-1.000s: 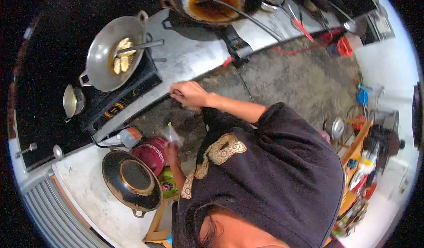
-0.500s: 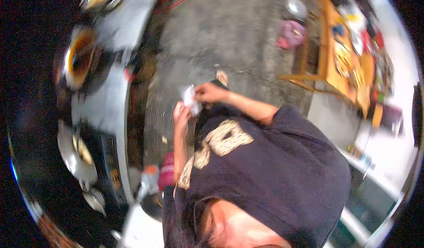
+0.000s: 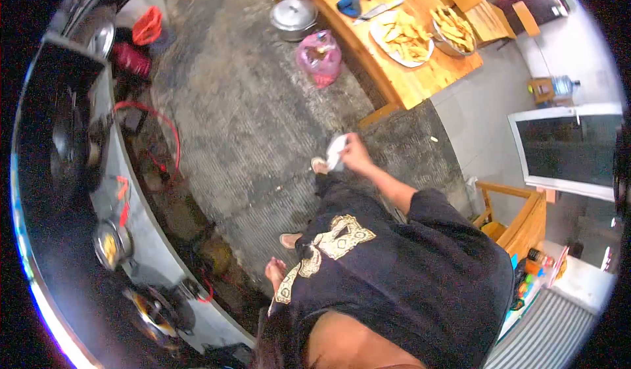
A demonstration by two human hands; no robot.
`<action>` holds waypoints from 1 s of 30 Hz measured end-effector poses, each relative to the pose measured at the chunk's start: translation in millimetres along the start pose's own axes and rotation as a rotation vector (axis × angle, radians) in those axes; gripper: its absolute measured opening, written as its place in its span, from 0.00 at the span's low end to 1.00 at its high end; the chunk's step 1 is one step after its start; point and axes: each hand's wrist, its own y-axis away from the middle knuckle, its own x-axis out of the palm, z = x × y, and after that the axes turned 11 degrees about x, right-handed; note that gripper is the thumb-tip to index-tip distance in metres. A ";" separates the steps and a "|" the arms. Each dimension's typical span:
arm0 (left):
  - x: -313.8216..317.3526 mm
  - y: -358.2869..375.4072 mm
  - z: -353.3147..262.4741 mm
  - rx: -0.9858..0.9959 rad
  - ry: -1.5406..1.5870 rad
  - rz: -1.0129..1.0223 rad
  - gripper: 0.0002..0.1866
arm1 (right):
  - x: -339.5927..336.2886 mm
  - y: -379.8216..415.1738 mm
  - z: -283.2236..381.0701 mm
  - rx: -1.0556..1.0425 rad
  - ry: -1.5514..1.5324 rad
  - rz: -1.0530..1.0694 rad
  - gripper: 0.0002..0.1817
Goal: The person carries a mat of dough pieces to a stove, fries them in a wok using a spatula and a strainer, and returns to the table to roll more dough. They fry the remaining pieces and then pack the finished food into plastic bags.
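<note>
My right hand (image 3: 355, 154) is closed on a white tissue or cloth (image 3: 337, 151), held out in front of my body above the floor. My left hand (image 3: 275, 269) hangs low beside my dark shirt, near one of my feet; its fingers are small and partly curled, and nothing can be made out in them. Ahead on the wooden table (image 3: 427, 95) are a plate of yellow fried pieces (image 3: 404, 37) and a bowl of similar pieces (image 3: 453, 28).
A lidded pot (image 3: 294, 15) and a pink plastic bag (image 3: 320, 57) stand on the floor by the table. Along the left runs a metal counter (image 3: 141, 221) with pans and a red hose (image 3: 172, 129). A wooden chair (image 3: 519, 221) is at the right.
My hands have come apart; the white item is now in my right hand alone, and my left hand has dropped lower. The view has turned, bringing the table nearer the centre.
</note>
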 end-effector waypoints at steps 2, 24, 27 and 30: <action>25.2 -15.9 -10.9 -0.182 0.055 -0.018 0.10 | -77.1 -49.1 6.3 0.112 -0.133 -0.216 0.29; 712.6 -37.9 -335.6 0.341 -0.644 1.297 0.13 | -178.9 -183.1 22.7 0.589 -0.897 -0.445 0.13; 797.5 25.9 -326.8 0.486 -0.761 1.448 0.12 | -166.5 -217.8 53.1 0.471 -0.748 -0.521 0.20; 863.8 79.4 -334.9 1.293 -0.938 1.532 0.14 | -180.6 -247.3 54.5 0.335 -0.195 -0.801 0.24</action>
